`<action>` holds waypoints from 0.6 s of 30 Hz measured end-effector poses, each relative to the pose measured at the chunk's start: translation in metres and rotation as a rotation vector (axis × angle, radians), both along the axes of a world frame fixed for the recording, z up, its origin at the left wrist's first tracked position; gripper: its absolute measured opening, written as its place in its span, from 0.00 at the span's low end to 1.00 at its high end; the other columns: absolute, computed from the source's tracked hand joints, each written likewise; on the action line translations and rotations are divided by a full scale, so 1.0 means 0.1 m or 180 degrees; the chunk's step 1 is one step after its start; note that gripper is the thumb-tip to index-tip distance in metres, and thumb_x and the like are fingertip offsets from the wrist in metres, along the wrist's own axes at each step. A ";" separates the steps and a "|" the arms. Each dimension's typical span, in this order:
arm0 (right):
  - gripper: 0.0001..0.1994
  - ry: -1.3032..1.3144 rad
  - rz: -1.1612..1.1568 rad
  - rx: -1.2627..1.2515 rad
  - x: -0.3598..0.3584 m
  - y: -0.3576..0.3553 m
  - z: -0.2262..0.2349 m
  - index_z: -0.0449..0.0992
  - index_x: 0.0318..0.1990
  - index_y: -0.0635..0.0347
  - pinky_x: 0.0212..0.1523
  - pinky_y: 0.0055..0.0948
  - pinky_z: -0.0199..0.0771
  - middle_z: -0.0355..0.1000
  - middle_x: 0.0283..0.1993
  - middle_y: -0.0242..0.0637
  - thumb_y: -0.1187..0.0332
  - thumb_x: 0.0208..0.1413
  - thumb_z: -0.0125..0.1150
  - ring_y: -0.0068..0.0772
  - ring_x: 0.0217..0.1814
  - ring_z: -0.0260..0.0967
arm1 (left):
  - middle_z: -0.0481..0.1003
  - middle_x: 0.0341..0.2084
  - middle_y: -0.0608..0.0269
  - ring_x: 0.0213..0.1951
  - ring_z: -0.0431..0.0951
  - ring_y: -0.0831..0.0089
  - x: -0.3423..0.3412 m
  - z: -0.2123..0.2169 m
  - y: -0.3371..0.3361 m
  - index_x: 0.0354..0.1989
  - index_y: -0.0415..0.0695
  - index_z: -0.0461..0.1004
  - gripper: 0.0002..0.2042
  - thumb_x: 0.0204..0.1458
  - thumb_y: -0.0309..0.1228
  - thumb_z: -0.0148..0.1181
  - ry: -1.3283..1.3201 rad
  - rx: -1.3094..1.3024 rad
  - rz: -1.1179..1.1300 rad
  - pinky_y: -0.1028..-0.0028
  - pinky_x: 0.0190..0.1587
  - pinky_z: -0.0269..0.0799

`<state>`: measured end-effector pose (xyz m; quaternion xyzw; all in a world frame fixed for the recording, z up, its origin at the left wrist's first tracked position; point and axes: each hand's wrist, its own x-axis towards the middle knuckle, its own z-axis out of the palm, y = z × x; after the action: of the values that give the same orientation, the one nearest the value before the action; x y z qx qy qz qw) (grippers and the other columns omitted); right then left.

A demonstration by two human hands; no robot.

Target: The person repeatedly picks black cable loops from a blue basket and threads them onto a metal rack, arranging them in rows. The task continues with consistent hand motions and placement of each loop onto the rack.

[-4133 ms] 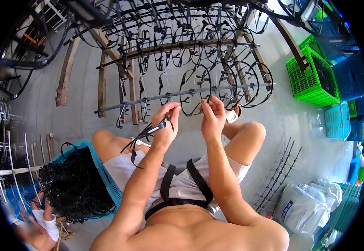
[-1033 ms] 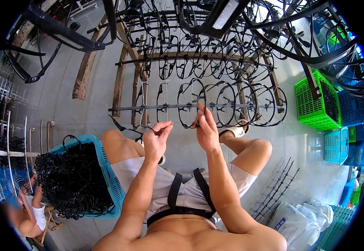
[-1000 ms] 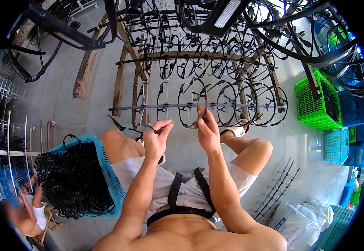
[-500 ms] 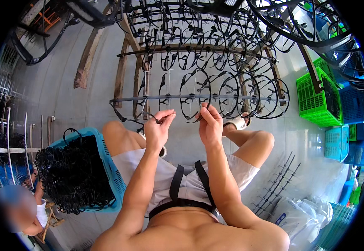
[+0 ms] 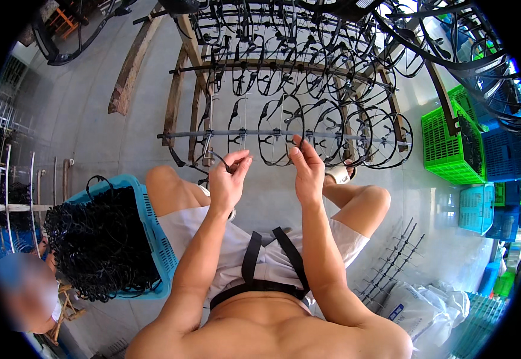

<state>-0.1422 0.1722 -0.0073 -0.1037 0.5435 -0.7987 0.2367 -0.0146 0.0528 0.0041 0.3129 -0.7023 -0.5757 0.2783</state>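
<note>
My left hand point(image 5: 227, 178) is closed in a pinch on a thin black curved plastic piece point(image 5: 220, 159), partly hidden by the fingers. To its right my right hand point(image 5: 308, 170) is raised at the lower edge of a black plastic loop point(image 5: 303, 119), thumb and forefinger slightly apart. That loop hangs on a grey horizontal bar point(image 5: 200, 134) with several similar loops. Thin pale upright wires cross the bar.
Behind the bar stands a wooden rack point(image 5: 174, 99) with rows of black loops. A blue basket point(image 5: 163, 254) heaped with black pieces point(image 5: 102, 245) is by my left leg. A person point(image 5: 24, 293) sits far left. Green crates point(image 5: 449, 149), a white sack point(image 5: 413, 311) and spiked rods point(image 5: 395, 257) lie right.
My right hand's fingers have loosened from their pinch at the loop's lower edge and risen slightly. My left hand still pinches its black piece. The whole view has shifted slightly.
</note>
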 end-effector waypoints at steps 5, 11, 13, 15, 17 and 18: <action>0.20 0.1621 -0.0562 0.1339 0.10 0.10 0.01 0.64 0.56 0.66 0.44 0.26 0.66 0.64 0.44 0.40 0.72 0.56 0.56 0.30 0.42 0.63 | 0.77 0.29 0.58 0.18 0.63 0.83 0.28 0.37 0.22 0.42 0.38 0.72 0.15 0.61 0.38 0.45 0.0309 0.0765 0.0187 0.82 0.21 0.58; 0.23 0.2705 0.2126 0.0326 0.73 0.26 0.70 0.69 0.47 0.66 0.53 0.43 0.59 0.67 0.46 0.46 0.59 0.48 0.63 0.48 0.51 0.60 | 0.72 0.21 0.59 0.11 0.59 0.79 0.67 0.90 0.40 0.34 0.41 0.73 0.22 0.63 0.46 0.37 0.2347 0.3250 0.0123 0.81 0.12 0.52; 0.24 0.2374 0.2415 0.0374 0.86 0.27 0.66 0.68 0.48 0.66 0.55 0.43 0.56 0.66 0.46 0.45 0.58 0.48 0.63 0.48 0.52 0.60 | 0.68 0.19 0.60 0.09 0.56 0.80 0.66 0.97 0.28 0.34 0.40 0.74 0.24 0.63 0.46 0.35 0.2725 0.3862 0.0273 0.81 0.09 0.47; 0.27 0.2430 0.2205 0.0738 0.91 0.27 0.64 0.65 0.52 0.66 0.58 0.41 0.54 0.64 0.49 0.46 0.58 0.49 0.62 0.46 0.54 0.58 | 0.68 0.18 0.58 0.08 0.55 0.80 0.67 0.90 0.12 0.35 0.37 0.73 0.25 0.64 0.45 0.34 0.3135 0.3955 -0.0251 0.81 0.08 0.47; 0.29 0.2022 0.1010 0.0649 1.00 0.26 0.51 0.59 0.57 0.65 0.60 0.40 0.51 0.59 0.53 0.46 0.60 0.51 0.61 0.44 0.57 0.55 | 0.66 0.18 0.55 0.07 0.53 0.79 0.69 0.90 0.07 0.35 0.32 0.72 0.27 0.64 0.45 0.32 0.3620 0.3923 -0.0729 0.80 0.08 0.45; 0.30 0.1812 0.0417 0.0607 1.03 0.24 0.50 0.56 0.59 0.65 0.61 0.39 0.50 0.56 0.55 0.46 0.61 0.51 0.60 0.42 0.59 0.53 | 0.65 0.17 0.54 0.07 0.53 0.79 0.70 0.92 0.07 0.34 0.31 0.72 0.26 0.64 0.43 0.32 0.3772 0.3771 -0.0891 0.79 0.08 0.44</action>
<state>-0.0394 0.1964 0.0430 -0.3354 0.6526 -0.6660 0.1347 0.0557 0.0596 0.0958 -0.0360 -0.0553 -0.9463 0.3165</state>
